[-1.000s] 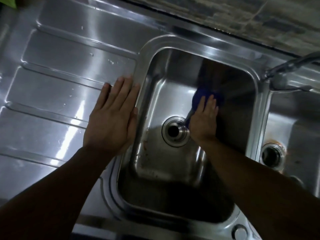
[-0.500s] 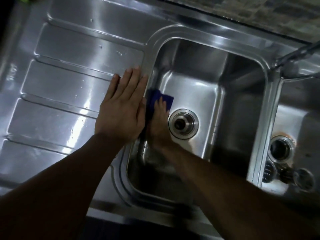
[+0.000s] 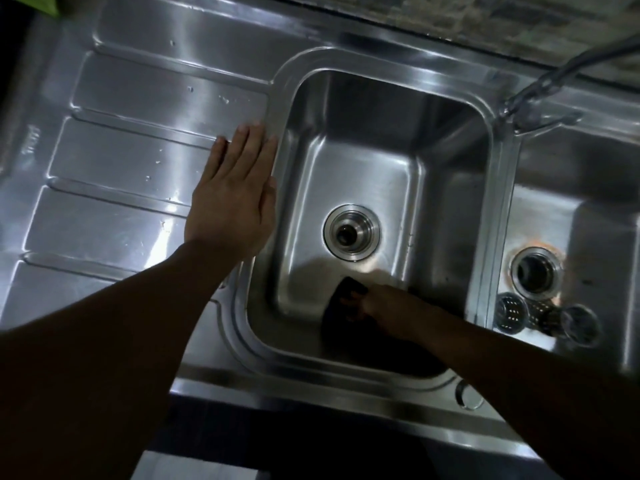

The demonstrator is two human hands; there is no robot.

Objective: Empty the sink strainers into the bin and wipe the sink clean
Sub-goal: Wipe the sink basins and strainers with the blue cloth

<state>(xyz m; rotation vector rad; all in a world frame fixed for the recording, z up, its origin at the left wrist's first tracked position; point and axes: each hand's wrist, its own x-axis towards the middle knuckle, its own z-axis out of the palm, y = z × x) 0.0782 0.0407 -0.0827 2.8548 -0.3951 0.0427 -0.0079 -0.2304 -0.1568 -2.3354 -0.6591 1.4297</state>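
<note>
The right hand (image 3: 377,308) is pressing a dark cloth (image 3: 341,306) against the near floor of the left sink basin (image 3: 363,188), with the fingers closed over it. The left hand (image 3: 232,199) is lying flat, fingers together, on the drainboard (image 3: 121,168) just beside the rim. Two strainers (image 3: 510,311) are lying in the right basin (image 3: 588,220), near its open drain (image 3: 535,273). I think the near corner is in shadow, so dirt could be missed there, and the cloth could be catching on the drain (image 3: 351,232)

Glossy steel sink (image 3: 377,109), dark cloth (image 3: 341,308)
</note>
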